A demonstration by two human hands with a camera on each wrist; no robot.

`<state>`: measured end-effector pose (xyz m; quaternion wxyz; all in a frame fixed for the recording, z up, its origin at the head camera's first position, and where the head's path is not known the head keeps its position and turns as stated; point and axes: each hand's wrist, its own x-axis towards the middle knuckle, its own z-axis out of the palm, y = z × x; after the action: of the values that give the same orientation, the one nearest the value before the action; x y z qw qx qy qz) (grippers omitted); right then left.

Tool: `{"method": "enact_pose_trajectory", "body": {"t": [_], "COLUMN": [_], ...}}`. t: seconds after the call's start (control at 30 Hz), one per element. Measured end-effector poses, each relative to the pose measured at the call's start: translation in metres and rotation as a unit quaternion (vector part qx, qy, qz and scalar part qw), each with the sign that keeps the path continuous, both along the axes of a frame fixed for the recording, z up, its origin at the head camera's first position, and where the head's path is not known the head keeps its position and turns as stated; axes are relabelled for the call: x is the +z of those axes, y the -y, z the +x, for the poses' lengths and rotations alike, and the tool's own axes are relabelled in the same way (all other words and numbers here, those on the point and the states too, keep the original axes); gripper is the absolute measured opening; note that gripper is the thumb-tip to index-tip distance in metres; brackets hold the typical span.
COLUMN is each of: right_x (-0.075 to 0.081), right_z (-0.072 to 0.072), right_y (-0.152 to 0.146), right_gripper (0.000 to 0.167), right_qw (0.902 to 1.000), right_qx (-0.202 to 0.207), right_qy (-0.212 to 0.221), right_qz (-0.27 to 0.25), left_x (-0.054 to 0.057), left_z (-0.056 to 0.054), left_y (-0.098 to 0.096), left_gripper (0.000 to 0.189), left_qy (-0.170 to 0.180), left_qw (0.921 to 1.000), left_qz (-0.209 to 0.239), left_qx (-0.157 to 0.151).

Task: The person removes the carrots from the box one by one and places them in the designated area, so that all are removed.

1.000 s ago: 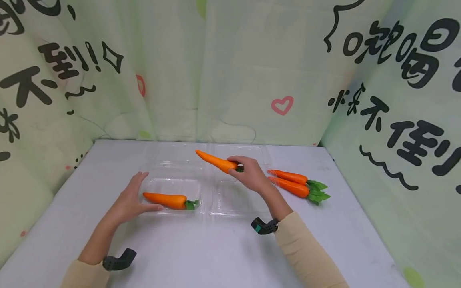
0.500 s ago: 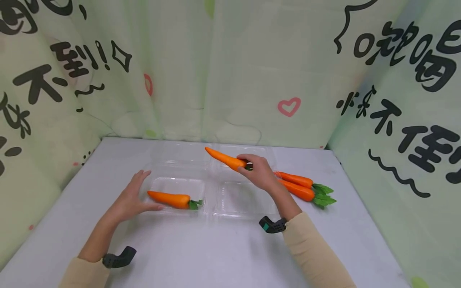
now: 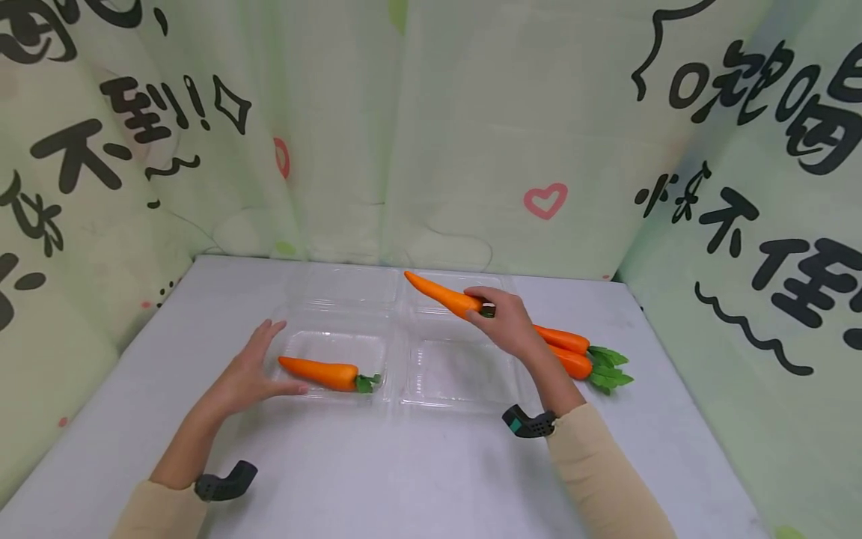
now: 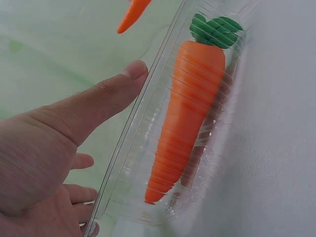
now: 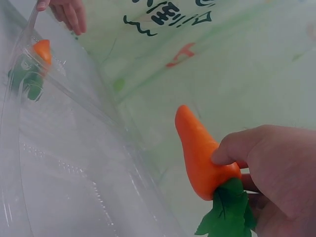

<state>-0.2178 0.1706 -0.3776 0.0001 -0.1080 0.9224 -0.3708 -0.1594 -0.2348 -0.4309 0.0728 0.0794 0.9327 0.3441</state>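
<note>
In the head view, my right hand [image 3: 501, 318] holds a carrot [image 3: 441, 293] near its leafy top, tip pointing up and left. The right wrist view shows thumb and fingers around that carrot's [image 5: 195, 148] thick end. Below and behind it stands a clear plastic box [image 3: 465, 374] with its lid laid back. My left hand [image 3: 245, 378] lies at the left side of another clear box [image 3: 337, 340], which has a carrot [image 3: 323, 373] lying in it. In the left wrist view, the thumb [image 4: 111, 94] touches that box's rim, with fingers spread.
Two more carrots [image 3: 569, 340] with green leaves [image 3: 609, 367] lie on the white table [image 3: 404, 479] at right, partly behind my right hand. A printed curtain [image 3: 458, 135] closes off the back and both sides.
My right hand has carried its carrot to the right, over the right box and toward the two loose carrots. The left hand stays at its box. The head view has turned slightly left.
</note>
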Motion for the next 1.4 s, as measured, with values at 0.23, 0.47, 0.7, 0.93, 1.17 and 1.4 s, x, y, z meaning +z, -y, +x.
{"method": "enact_pose_trajectory", "body": {"t": [0.23, 0.47, 0.7, 0.93, 1.17, 1.4], "right_x": [0.004, 0.004, 0.003, 0.004, 0.005, 0.003], "right_z": [0.003, 0.005, 0.008, 0.010, 0.012, 0.013], "right_y": [-0.006, -0.012, -0.019, -0.026, -0.033, -0.042], "right_gripper": [0.038, 0.037, 0.038, 0.040, 0.040, 0.039], "right_qw": [1.0000, 0.9999, 0.9999, 0.9995, 0.9992, 0.9989], "right_qx": [-0.006, -0.011, -0.015, -0.027, -0.033, -0.039], "right_qy": [0.004, -0.001, -0.003, 0.011, 0.017, 0.027], "right_qz": [0.005, 0.010, 0.007, 0.007, 0.014, 0.003], "left_x": [0.001, 0.000, 0.000, 0.001, 0.002, 0.002], "left_z": [0.001, 0.001, 0.002, 0.002, 0.002, 0.001], "left_y": [-0.001, 0.000, 0.000, 0.000, 0.000, -0.001], "left_gripper": [0.115, 0.115, 0.115, 0.116, 0.116, 0.115], "left_qy": [0.005, 0.007, 0.009, 0.011, 0.009, 0.012], "left_qw": [1.0000, 0.9999, 0.9999, 0.9999, 0.9999, 0.9999], "left_qz": [-0.004, -0.006, -0.007, -0.006, -0.008, -0.006], "left_qx": [0.004, 0.006, 0.007, 0.005, 0.005, 0.007]}}
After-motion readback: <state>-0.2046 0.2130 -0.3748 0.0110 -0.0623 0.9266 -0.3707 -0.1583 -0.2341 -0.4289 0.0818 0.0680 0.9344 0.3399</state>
